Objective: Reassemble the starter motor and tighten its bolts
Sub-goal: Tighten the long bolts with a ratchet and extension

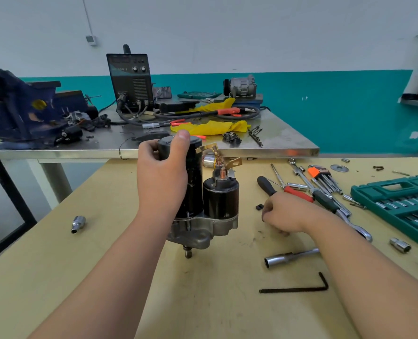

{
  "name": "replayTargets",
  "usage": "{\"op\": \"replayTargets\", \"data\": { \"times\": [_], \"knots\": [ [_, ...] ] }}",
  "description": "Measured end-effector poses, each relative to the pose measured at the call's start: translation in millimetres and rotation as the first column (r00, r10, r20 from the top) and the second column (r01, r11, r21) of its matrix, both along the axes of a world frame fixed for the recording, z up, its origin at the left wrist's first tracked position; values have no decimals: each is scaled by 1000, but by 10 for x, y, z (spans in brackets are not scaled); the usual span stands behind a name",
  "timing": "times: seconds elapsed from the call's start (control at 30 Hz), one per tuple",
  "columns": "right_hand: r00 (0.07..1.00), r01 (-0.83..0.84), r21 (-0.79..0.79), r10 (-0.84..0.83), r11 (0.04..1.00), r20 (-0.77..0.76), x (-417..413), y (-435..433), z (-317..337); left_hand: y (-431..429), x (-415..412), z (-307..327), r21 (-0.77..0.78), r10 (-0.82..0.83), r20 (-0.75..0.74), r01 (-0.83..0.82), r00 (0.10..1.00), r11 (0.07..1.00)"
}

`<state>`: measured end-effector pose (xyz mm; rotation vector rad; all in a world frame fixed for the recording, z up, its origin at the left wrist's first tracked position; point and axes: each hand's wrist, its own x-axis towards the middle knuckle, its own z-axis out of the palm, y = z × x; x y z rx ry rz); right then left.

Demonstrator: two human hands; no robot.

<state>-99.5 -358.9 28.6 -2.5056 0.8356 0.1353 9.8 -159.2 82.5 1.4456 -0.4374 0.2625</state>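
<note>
Spotter: Vise [19,106] far left, blue, on the steel table [276,145]. Welder box [131,81] behind it, cables coiled in front.

Recorder: And on the wooden bench [56,265]?

Spotter: Loose socket [78,223] lying alone at left. Then the starter motor [195,192], mid-bench, standing upright on its grey nose housing with the shaft end down. Solenoid [221,196] is bolted alongside on its right, brass terminals on top.

Recorder: Hands?

Spotter: Left hand [164,172] is wrapped round the top of the motor's black body, thumb up over the end cap, fingers curled round the far side. Right hand [283,214] is just right of the motor and apart from it, knuckles up, fingers curled under against the bench. Cannot tell whether they hold anything.

Recorder: Near that hand?

Spotter: Small black piece [259,206] just left of the knuckles. Pliers [266,185] behind, black handle running under the hand, red handle beside. Deep socket [291,256] and a black hex key [296,288] nearer the body.

Recorder: Further right?

Spotter: Ratchet [325,199] on the diagonal, hex key set [323,174] in an orange holder, green socket case [398,204] open at the edge.
</note>
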Motion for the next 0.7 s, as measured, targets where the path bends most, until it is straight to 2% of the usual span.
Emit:
{"op": "replayTargets", "data": {
  "times": [0.03,0.07,0.1,0.13,0.17,0.2,0.23,0.3,0.33,0.4,0.43,0.47,0.5,0.63,0.7],
  "knots": [
    [983,74,249,-114,966,147,-16,-11,-11,-1,2,-3,-4,-2,0,2,1000,1000],
    [925,97,532,-274,841,264,-36,-5,5,-4,4,-9,-6,-5,-1,5,1000,1000],
    [840,39,767,-438,640,322,-47,17,50,-11,9,-14,-8,-3,-3,3,1000,1000],
    [757,-65,892,-560,447,336,-46,41,115,-15,12,-19,-12,2,-6,-2,1000,1000],
    [694,-165,932,-633,324,343,-41,79,201,-22,18,-25,-16,8,-6,-8,1000,1000],
    [662,-238,931,-654,278,365,-38,137,315,-29,22,-31,-17,12,-3,-12,1000,1000],
    [663,-284,907,-619,311,420,-45,210,443,-39,26,-38,-14,13,3,-13,1000,1000],
    [697,-355,783,-413,511,585,-97,381,686,-49,25,-51,-5,15,15,-15,1000,1000],
    [689,-396,671,-280,627,668,-161,469,792,-56,16,-52,-4,14,17,-14,1000,1000],
    [637,-419,344,2,840,771,-289,674,940,-55,7,-54,-1,14,20,-14,1000,1000],
    [613,-372,137,133,918,779,-328,757,974,-54,6,-54,5,16,25,-16,1000,1000],
    [608,-304,-54,237,951,757,-349,808,988,-53,3,-54,10,16,30,-17,999,1000],
    [625,-247,-182,300,952,721,-352,835,984,-52,2,-55,13,15,34,-16,999,1000],
    [698,-262,-311,401,914,593,-299,818,859,-47,-3,-48,19,0,43,-1,999,1000],
    [655,-222,-403,441,888,613,-259,793,796,-37,4,-41,23,-8,41,7,999,1000]
  ]
}}
